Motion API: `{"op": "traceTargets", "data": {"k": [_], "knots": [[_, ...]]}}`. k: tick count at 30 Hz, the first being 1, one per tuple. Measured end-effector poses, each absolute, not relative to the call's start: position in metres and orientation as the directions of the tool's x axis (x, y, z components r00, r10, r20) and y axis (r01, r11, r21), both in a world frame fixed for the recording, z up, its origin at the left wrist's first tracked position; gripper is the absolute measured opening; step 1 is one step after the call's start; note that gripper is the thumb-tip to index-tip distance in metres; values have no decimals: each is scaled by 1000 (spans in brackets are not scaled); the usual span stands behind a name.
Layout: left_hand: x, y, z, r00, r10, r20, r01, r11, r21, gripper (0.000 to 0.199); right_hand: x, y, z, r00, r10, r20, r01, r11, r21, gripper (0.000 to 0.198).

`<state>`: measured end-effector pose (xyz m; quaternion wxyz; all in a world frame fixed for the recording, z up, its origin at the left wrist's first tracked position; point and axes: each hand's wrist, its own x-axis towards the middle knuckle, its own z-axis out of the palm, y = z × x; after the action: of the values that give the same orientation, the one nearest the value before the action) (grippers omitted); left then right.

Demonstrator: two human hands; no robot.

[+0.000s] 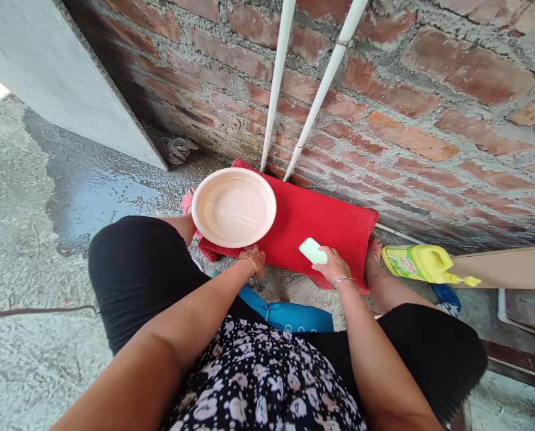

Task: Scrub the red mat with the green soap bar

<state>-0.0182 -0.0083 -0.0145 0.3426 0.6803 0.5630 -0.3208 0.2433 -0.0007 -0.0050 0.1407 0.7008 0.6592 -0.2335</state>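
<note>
A red rug covers a low surface against the wall, between my legs. On its left end sits a pale pink basin, apparently with shallow water in it. My left hand, with a gold bangle, rests at the rug's near edge just below the basin's rim; its fingers curl downward and are partly hidden. In my right hand, above the rug's right half, is a pale green flat oblong with rounded corners and a small dark spot at one end, perhaps a scrubbing brush. Its underside is hidden.
A yellow detergent bottle with a pump stands at the right. Two white pipes run down the brick wall behind the rug. A grey slab leans at upper left, beside a crumpled rag. Wet concrete floor lies left.
</note>
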Motion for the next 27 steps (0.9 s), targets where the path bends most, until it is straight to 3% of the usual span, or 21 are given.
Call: {"op": "traceTargets", "data": {"k": [4, 10, 15, 20, 23, 27], "knots": [[-19, -8, -13, 173, 547, -819, 984, -127, 123, 76, 225, -3, -19, -12, 851, -525, 983, -87, -164, 62], [-18, -9, -16, 167, 558, -813, 986, -118, 121, 78, 247, -4, -14, 67, 861, -503, 987, -132, -95, 60], [-19, -8, -13, 170, 553, -816, 985, -123, 122, 77, 235, 6, -16, 48, 891, -452, 975, -140, -172, 62], [-19, -7, -8, 172, 523, -835, 984, -131, 121, 80, 237, 6, -16, 109, 846, -521, 977, -189, -103, 62], [-18, -6, -10, 169, 525, -834, 984, -140, 112, 81, 247, 7, -10, 148, 861, -487, 976, -208, -71, 60], [-17, -8, -13, 163, 555, -816, 986, -115, 119, 79, 243, 13, -12, 139, 888, -439, 969, -214, -126, 62]]}}
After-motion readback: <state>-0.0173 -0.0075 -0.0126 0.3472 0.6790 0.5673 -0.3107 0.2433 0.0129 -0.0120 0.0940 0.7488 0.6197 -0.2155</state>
